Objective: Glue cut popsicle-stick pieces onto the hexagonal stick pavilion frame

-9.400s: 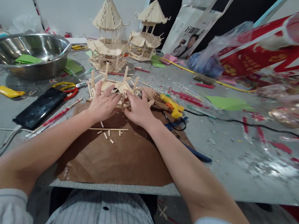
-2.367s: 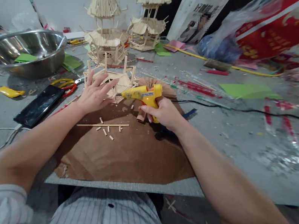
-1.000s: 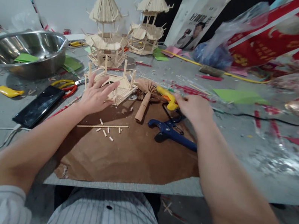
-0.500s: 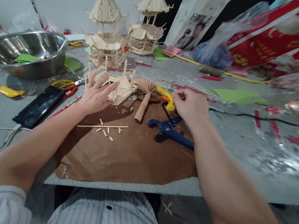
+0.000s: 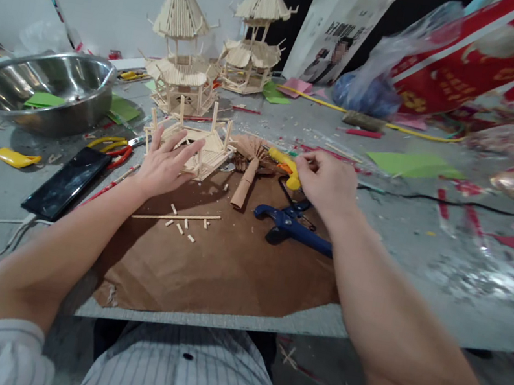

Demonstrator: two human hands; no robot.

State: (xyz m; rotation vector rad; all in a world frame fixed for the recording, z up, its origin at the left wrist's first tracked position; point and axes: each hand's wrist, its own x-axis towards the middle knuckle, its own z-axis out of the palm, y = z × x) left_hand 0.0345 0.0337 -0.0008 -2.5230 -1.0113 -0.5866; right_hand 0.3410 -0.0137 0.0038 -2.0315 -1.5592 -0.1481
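My left hand (image 5: 166, 161), fingers spread, rests against the near left side of a small pagoda base (image 5: 207, 152) made of pale wooden sticks, with short posts standing up from it. My right hand (image 5: 328, 181) is closed with thumb and fingertips together, right beside a crumpled yellow piece (image 5: 286, 163) with a bit of orange. Whatever is in that pinch is hidden. Between the hands lies a pleated brown paper fan shape (image 5: 251, 152) with a rolled paper handle (image 5: 244, 184). Blue-handled cutters (image 5: 293, 225) lie below my right hand. A thin stick (image 5: 176, 217) and several cut bits lie on brown paper (image 5: 219, 271).
Two stick pagodas (image 5: 183, 29) stand at the back. To the left are a steel bowl (image 5: 77, 116), a phone (image 5: 66, 182), pliers (image 5: 118, 153) and a yellow packet (image 5: 16, 159). Green paper (image 5: 414, 165), a black cable (image 5: 457, 203) and plastic bags (image 5: 367, 92) lie to the right.
My right hand has shifted very slightly left, still pinched beside the yellow piece. My left hand and the pagoda base have stayed in place.
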